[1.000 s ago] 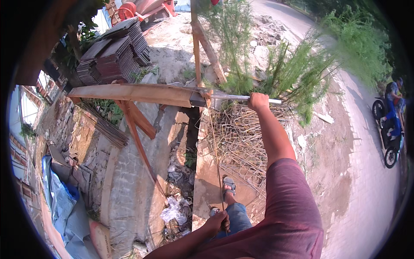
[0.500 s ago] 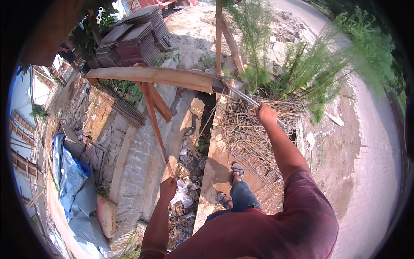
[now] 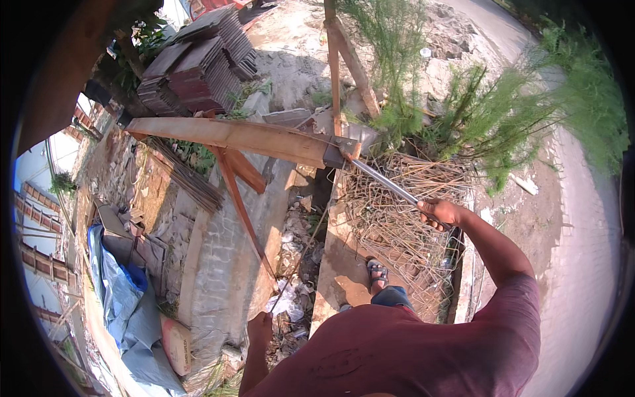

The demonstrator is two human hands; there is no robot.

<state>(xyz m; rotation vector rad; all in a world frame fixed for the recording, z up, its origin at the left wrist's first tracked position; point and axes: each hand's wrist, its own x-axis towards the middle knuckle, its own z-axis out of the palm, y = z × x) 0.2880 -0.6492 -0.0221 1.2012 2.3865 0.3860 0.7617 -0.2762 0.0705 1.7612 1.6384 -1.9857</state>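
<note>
L hand (image 3: 260, 325): fingers clenched round lower end of thin rod (image 3: 311, 243), slim & dark; it slants up twd the dark block (image 3: 334, 153), contact there can't tell. R hand (image 3: 440, 213): fingers wrapped round near end of silver bar (image 3: 385, 181), smooth, shiny, straight; its far end meets that boxy block at tip of wooden beam (image 3: 231, 135), long, brown, on splayed timber legs (image 3: 233, 188). Beneath bar: bent rods (image 3: 403, 212), tangled, rusty-brown. Further out: ridged maroon tiles (image 3: 202, 76), stacked; feathery green shrub (image 3: 489, 116); crinkled blue-grey tarp (image 3: 122, 298) at L.
</note>
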